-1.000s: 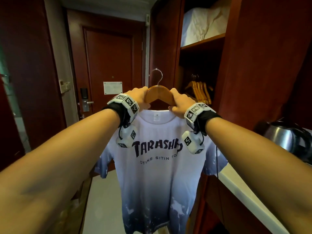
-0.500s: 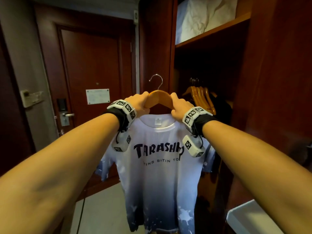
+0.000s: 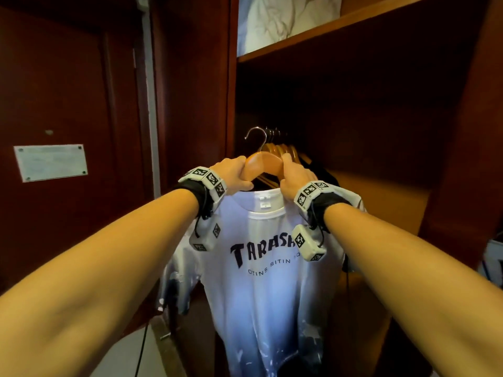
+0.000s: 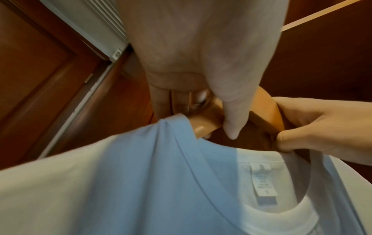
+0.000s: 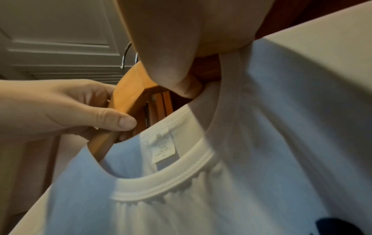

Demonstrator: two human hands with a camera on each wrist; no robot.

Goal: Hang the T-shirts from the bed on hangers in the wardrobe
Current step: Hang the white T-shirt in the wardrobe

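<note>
T-shirt (image 3: 268, 284): white at the top and blue lower down, with dark letters on the front. It hangs on a wooden hanger (image 3: 263, 162) held up in front of the open wardrobe (image 3: 462, 110).
Left hand (image 3: 234, 172): holds the left side of the hanger, with the fingers curled round the wood.
Right hand (image 3: 295, 175): holds the right side of the hanger, also with the fingers curled round the wood.
Hook: the metal hook (image 3: 256, 135) sticks up between the two hands. I cannot tell if it touches anything.
Room: dark red-brown wood all around. A door (image 3: 62, 99) with a small white sign (image 3: 50, 162) is on the left.
Wardrobe: more wooden hangers (image 3: 289, 151) hang far inside, just behind the held one. White bedding (image 3: 283, 19) lies on the top shelf (image 3: 321, 34).
Floor: a pale floor (image 3: 136, 355) shows low on the left.
Head view only: the letters, both arms, the wrist bands and the whole wardrobe.
Left wrist view only: the thumb (image 4: 231, 114) lies over the front of the hanger, and the neck label (image 4: 263, 182) is close up.
Right wrist view only: the hook shows against a pale ceiling (image 5: 60, 31), and the far hangers peek through the neck hole.
</note>
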